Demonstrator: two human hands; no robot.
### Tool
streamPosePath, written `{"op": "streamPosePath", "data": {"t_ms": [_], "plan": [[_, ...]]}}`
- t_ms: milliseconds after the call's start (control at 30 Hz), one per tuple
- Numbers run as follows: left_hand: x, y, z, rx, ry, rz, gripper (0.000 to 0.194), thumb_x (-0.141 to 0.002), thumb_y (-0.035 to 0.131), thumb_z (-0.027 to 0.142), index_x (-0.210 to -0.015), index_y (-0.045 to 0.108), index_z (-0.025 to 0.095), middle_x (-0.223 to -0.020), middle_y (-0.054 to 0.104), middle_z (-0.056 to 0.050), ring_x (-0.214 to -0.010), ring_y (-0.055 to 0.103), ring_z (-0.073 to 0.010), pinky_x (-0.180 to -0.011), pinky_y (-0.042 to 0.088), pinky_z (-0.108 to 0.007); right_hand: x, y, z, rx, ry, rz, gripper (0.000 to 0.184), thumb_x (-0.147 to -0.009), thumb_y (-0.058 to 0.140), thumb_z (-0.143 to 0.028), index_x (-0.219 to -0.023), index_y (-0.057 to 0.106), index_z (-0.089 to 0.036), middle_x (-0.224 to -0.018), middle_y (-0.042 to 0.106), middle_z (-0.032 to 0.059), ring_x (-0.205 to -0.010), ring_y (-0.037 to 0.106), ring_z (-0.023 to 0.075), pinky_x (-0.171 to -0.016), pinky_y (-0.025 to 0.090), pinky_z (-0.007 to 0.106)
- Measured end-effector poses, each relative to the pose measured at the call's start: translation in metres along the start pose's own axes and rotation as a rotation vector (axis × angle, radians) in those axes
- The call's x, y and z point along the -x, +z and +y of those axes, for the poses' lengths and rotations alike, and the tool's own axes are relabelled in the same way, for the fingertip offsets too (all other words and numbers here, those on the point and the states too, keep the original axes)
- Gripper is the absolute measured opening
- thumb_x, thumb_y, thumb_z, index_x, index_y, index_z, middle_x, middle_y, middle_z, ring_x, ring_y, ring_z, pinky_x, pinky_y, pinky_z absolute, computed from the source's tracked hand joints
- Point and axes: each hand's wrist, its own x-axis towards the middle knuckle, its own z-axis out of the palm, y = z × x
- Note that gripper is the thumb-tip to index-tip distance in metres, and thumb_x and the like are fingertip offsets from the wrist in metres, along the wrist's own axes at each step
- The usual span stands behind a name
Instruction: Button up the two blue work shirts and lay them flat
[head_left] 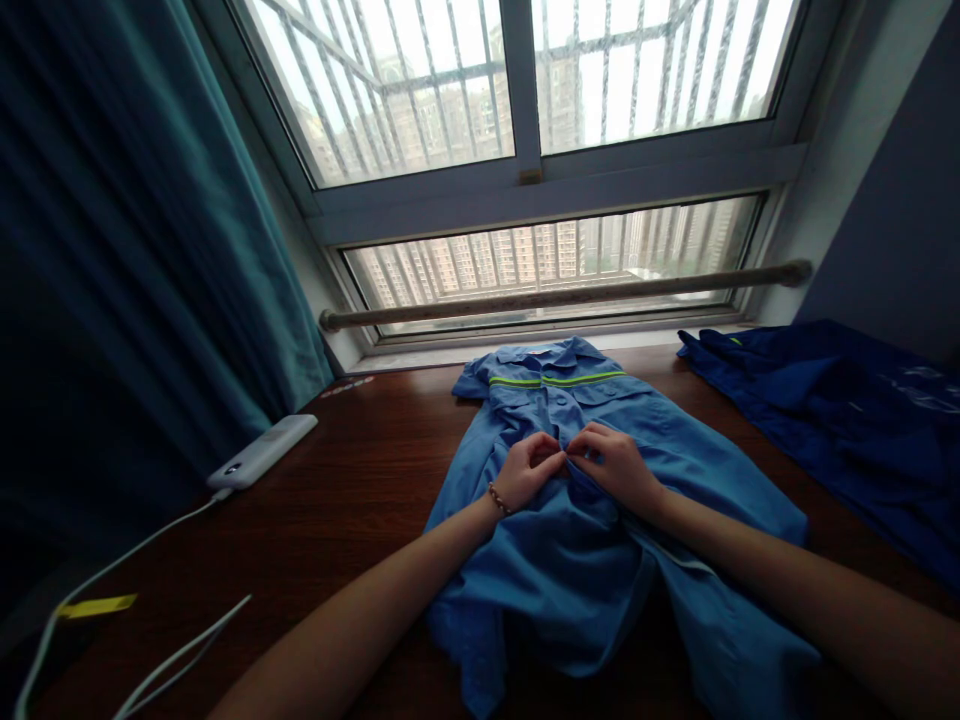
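A light blue work shirt [570, 560] with a yellow-green reflective stripe across the chest lies spread on the dark wooden table [352, 500], collar toward the window. My left hand [527, 468], with a beaded bracelet on the wrist, and my right hand [616, 465] meet at the shirt's front placket in the middle. Both hands have their fingers pinched on the fabric there, fingertips almost touching. What exactly sits between the fingertips is too small to make out.
A darker blue garment [832, 420] lies heaped at the right of the table. A white power bank [262, 450] with a white cable [135, 545] rests at the left, near a teal curtain [135, 260]. A barred window [525, 130] with a rail stands behind the table.
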Motion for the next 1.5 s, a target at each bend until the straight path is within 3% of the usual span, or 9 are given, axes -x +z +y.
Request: {"op": "streamPosePath", "data": {"t_ms": [200, 433, 833, 1000, 1133, 1333, 1500], "plan": [[-0.005, 0.000, -0.004, 0.023, -0.055, 0.091, 0.034, -0.060, 0.071, 0.037, -0.069, 0.048, 0.014, -0.057, 0.055, 0.003, -0.051, 0.054, -0.0105, -0.051, 0.045, -0.022, 0.002, 0.003, -0.001, 0.014, 0.016, -0.028, 0.004, -0.073, 0.058, -0.015, -0.071, 0.055, -0.016, -0.074, 0.051, 0.0007, -0.063, 0.049, 0.0106, -0.060, 0.040, 0.022], [-0.010, -0.004, -0.009, 0.180, -0.094, 0.124, 0.042, -0.051, 0.077, 0.033, -0.073, 0.045, 0.015, -0.060, 0.054, 0.005, -0.051, 0.053, -0.0094, -0.051, 0.045, -0.022, 0.002, 0.002, -0.005, -0.039, 0.036, 0.001, 0.006, -0.072, 0.059, -0.017, -0.076, 0.055, -0.017, -0.074, 0.051, 0.0002, -0.065, 0.050, 0.0111, -0.060, 0.041, 0.023], [-0.012, -0.008, -0.011, 0.304, -0.087, 0.062, 0.051, -0.050, 0.078, 0.027, -0.084, 0.042, 0.017, -0.067, 0.057, 0.003, -0.056, 0.054, -0.0092, -0.053, 0.043, -0.020, -0.003, 0.005, 0.006, -0.489, 0.270, -0.044, 0.024, -0.064, 0.066, -0.032, -0.079, 0.058, -0.016, -0.074, 0.059, 0.0007, -0.071, 0.056, 0.0137, -0.065, 0.045, 0.026], [-0.012, -0.008, -0.011, 0.328, -0.077, 0.037, 0.053, -0.049, 0.079, 0.023, -0.085, 0.041, 0.016, -0.066, 0.058, 0.003, -0.056, 0.055, -0.0091, -0.053, 0.041, -0.019, -0.006, 0.006, 0.010, -0.629, 0.325, -0.073, 0.029, -0.059, 0.070, -0.032, -0.079, 0.058, -0.014, -0.075, 0.060, 0.0010, -0.071, 0.056, 0.0133, -0.069, 0.045, 0.028], [-0.011, -0.008, -0.009, 0.395, -0.090, 0.034, 0.057, -0.045, 0.080, 0.019, -0.085, 0.040, 0.017, -0.069, 0.060, 0.002, -0.061, 0.058, -0.0117, -0.059, 0.043, -0.022, -0.006, 0.003, 0.011, -0.769, 0.451, -0.124, 0.032, -0.054, 0.073, -0.032, -0.076, 0.060, -0.013, -0.073, 0.061, 0.0005, -0.070, 0.057, 0.0132, -0.072, 0.044, 0.029], [-0.009, -0.007, -0.005, 0.482, -0.091, 0.013, 0.059, -0.044, 0.078, 0.012, -0.088, 0.039, 0.019, -0.072, 0.060, 0.002, -0.067, 0.060, -0.0136, -0.066, 0.045, -0.025, -0.006, 0.000, 0.007, -0.985, 0.620, -0.193, 0.033, -0.051, 0.076, -0.028, -0.077, 0.062, -0.012, -0.070, 0.061, -0.0003, -0.063, 0.056, 0.0108, -0.065, 0.044, 0.025], [-0.008, -0.004, -0.004, 0.502, -0.096, 0.017, 0.059, -0.045, 0.078, 0.011, -0.089, 0.039, 0.018, -0.076, 0.061, 0.001, -0.066, 0.060, -0.0134, -0.064, 0.046, -0.025, -0.005, 0.001, 0.007, -1.145, 0.653, -0.237, 0.034, -0.052, 0.075, -0.027, -0.079, 0.059, -0.014, -0.072, 0.062, -0.0006, -0.061, 0.056, 0.0103, -0.061, 0.043, 0.023]]}}
